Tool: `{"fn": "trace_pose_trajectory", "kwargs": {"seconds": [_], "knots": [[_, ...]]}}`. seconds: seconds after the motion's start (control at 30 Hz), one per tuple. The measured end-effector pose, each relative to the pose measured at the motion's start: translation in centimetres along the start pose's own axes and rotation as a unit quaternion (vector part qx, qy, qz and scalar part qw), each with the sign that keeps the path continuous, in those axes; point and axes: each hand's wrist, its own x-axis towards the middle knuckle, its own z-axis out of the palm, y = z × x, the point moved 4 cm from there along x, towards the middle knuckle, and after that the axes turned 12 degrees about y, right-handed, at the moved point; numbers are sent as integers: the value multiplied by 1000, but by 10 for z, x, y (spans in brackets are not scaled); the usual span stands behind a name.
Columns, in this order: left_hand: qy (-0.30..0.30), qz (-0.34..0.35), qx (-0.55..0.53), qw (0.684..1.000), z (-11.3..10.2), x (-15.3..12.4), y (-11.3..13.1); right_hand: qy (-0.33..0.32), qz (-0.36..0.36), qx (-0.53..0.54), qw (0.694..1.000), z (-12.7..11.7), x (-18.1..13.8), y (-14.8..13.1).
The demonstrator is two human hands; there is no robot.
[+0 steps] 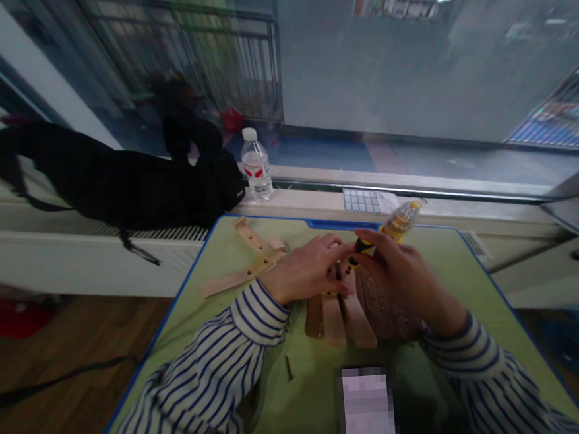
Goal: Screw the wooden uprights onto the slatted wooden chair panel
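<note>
My right hand [407,275] is closed around a screwdriver [403,219] with a clear, yellow-tipped handle and a black-and-yellow collar. It tilts, its lower end close to the wooden pieces. My left hand [308,268] grips the upper part of a pale wooden slat [359,321] between thumb and fingers. Beside this slat lie another pale slat [334,323] and a darker brown wooden piece [315,318]. A brown textured object [388,309] lies under my right hand, partly hidden. The exact spot where the screwdriver tip meets the wood is unclear.
Joined wooden strips with holes [253,269] lie at the table's back left. A screw [289,368] and a blurred-out phone-like rectangle [368,406] are near me on the green table [213,255]. A water bottle [257,169] and black bag [118,182] sit on the sill.
</note>
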Motion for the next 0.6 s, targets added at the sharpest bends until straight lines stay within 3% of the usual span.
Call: {"fn": "trace_pose_trajectory", "kwargs": {"seconds": [0.17,0.4,0.6], "knots": [[22,5,5,1000,-7,4,3,-8,-3,5,1000,-2,2,-4],[131,-17,10,991,-18,12,17,-23,1,-22,1000,-7,4,-7],[151,-35,54,986,-12,12,18,-52,-21,-43,997,-19,13,-12]]}}
